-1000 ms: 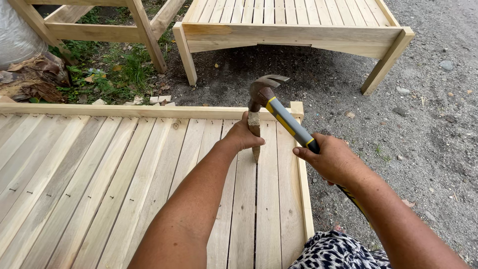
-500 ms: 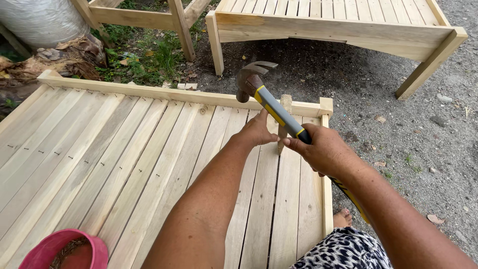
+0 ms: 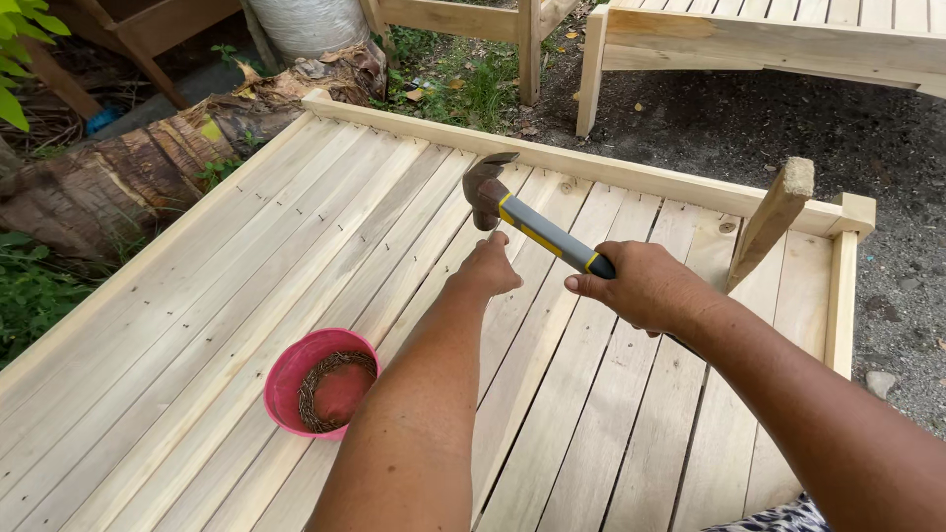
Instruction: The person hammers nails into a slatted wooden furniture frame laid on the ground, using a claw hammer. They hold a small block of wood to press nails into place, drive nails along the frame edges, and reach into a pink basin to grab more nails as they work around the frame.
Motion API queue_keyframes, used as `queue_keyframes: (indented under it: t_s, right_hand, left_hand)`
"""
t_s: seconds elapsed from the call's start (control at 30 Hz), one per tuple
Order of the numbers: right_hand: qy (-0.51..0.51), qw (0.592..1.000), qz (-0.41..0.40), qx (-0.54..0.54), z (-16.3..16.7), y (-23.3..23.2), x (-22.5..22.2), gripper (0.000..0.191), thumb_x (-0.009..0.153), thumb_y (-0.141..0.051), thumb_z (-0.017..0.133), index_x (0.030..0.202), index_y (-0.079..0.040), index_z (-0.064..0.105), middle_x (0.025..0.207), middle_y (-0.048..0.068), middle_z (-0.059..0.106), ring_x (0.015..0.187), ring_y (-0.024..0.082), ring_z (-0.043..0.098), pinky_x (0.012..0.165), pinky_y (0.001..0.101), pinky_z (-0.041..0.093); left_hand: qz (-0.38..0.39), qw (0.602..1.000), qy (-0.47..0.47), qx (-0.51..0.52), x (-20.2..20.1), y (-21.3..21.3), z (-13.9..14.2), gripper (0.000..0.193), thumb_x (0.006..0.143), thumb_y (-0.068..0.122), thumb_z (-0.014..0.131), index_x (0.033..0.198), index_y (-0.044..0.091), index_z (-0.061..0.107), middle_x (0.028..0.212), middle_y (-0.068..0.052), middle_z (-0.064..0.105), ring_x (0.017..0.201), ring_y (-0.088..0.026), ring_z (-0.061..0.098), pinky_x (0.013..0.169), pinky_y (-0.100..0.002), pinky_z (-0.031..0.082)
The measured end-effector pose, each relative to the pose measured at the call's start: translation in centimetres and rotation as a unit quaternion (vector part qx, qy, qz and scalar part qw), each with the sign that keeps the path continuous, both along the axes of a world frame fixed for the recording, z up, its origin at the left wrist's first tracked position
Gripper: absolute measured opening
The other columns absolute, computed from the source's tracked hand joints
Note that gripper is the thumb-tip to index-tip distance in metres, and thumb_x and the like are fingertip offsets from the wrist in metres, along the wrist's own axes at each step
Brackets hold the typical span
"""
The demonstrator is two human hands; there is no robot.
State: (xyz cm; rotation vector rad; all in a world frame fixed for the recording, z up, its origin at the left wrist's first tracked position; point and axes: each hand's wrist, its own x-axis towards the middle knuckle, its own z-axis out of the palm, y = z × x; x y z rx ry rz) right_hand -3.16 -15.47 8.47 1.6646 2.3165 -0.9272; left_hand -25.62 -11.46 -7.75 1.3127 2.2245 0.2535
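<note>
Hammer (image 3: 537, 225) with yellow-grey handle is gripped in the closed fingers of the right hand (image 3: 645, 286); its head hangs just above the left hand (image 3: 490, 268), whose fingertips pinch together on the slatted wooden panel (image 3: 197, 296).

Pale wood slats (image 3: 246, 296), pink bowl (image 3: 286, 379), hammer (image 3: 537, 229) handle yellow and grey with black end
</note>
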Motion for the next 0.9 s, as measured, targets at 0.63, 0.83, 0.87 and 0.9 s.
queue_keyframes:
  t_s: [0.63,0.83,0.87,0.9]
  right_hand:
    - [-0.070,0.981,0.178,0.030,-1.1,-7.5,-8.8,0.052,0.093,-0.057,0.061,0.115,-0.011,0.070,0.083,0.007,0.072,0.073,0.016,0.067,0.072,0.0361,0.058]
    - [-0.087,0.983,0.158,0.030,-2.1,-6.9,-8.5,0.054,0.093,-0.058,0.060,0.120,-0.012,0.067,0.083,0.009,0.073,0.069,0.016,0.066,0.070,0.0350,0.060]
    - [-0.091,0.983,0.154,0.030,-2.3,-6.7,-8.4,0.054,0.093,-0.058,0.060,0.120,-0.012,0.067,0.083,0.009,0.073,0.070,0.017,0.067,0.071,0.0352,0.060]
    - [-0.095,0.984,0.151,0.029,-2.5,-6.6,-8.3,0.055,0.093,-0.059,0.060,0.121,-0.012,0.067,0.083,0.009,0.074,0.071,0.017,0.067,0.071,0.0353,0.060]
  left_hand:
    - [0.282,0.956,0.009,-0.081,-12.3,-14.2,-4.7,0.070,0.093,0.020,0.066,0.153,0.009,0.031,0.160,-0.026,0.024,0.148,-0.046,0.028,0.115,-0.061,0.038]
    - [0.149,0.984,0.079,-0.053,-13.4,-11.1,-12.8,0.058,0.094,0.018,0.063,0.144,-0.003,0.044,0.148,-0.027,0.044,0.137,-0.042,0.046,0.114,-0.059,0.036]
    - [0.131,0.985,0.093,-0.062,-13.2,-10.7,-13.8,0.056,0.094,0.018,0.062,0.143,-0.005,0.047,0.146,-0.028,0.048,0.135,-0.041,0.049,0.114,-0.058,0.036]
    - [0.116,0.985,0.106,-0.072,-13.0,-10.5,-14.5,0.055,0.094,0.017,0.062,0.141,-0.007,0.049,0.144,-0.028,0.051,0.133,-0.041,0.052,0.114,-0.058,0.035]
